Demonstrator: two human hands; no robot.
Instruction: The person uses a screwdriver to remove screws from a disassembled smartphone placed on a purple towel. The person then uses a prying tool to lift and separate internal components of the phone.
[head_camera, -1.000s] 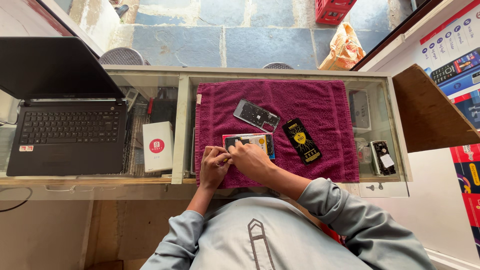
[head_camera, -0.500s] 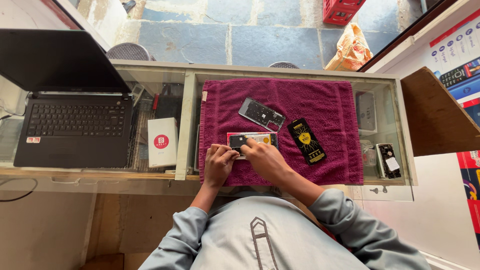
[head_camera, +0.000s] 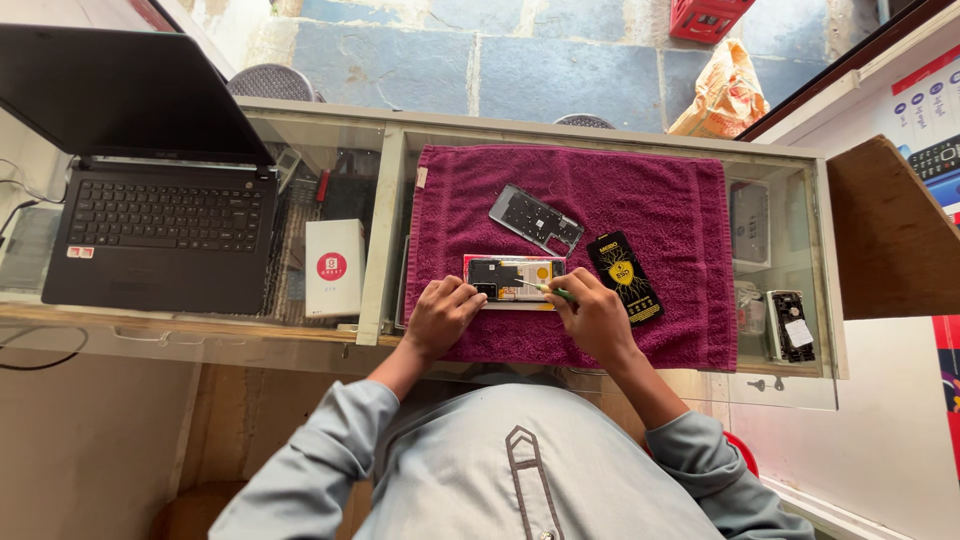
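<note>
The opened phone (head_camera: 513, 281) lies on the maroon towel (head_camera: 660, 200), as before. The left hand (head_camera: 440, 315) still presses its edge; the right hand (head_camera: 595, 318) pinches a green tool (head_camera: 548, 291). The glass desk (head_camera: 390, 200) overlooks stone paving.

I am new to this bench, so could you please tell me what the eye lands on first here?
The maroon towel on the glass counter stands out first. At its near edge lies an opened phone, steadied by the left hand, while the right hand holds a green-handled tool to it. An open black laptop sits far left.
</note>
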